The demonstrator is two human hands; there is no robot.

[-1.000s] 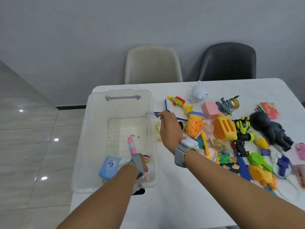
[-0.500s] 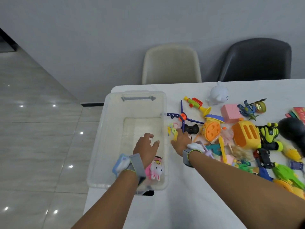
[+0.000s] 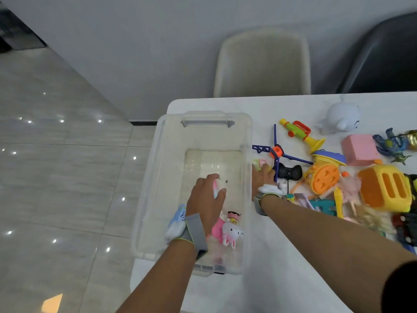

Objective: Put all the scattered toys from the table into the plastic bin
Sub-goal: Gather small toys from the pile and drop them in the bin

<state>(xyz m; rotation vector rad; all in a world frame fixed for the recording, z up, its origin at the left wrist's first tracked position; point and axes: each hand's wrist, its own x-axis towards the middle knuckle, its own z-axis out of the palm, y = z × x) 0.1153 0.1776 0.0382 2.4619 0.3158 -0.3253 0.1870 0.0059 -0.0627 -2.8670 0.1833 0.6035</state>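
- Left hand (image 3: 206, 197): bare, with a grey wristband (image 3: 195, 231) edged in yellow-green.
- Right hand (image 3: 262, 177): bare, with a matching grey band (image 3: 259, 203) at the wrist.
- A dark sleeve (image 3: 401, 288) covers the right upper arm.

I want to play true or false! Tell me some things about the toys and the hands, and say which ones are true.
1. The left hand is inside the plastic bin. True.
2. The bin is full to the top. False: only a few toys lie in it, near the front end.
3. The white bunny toy is in the bin. True.
4. The black game controller is in the bin. False: it lies on the table, beside the right hand.
5. The yellow toaster toy is on the table. True.
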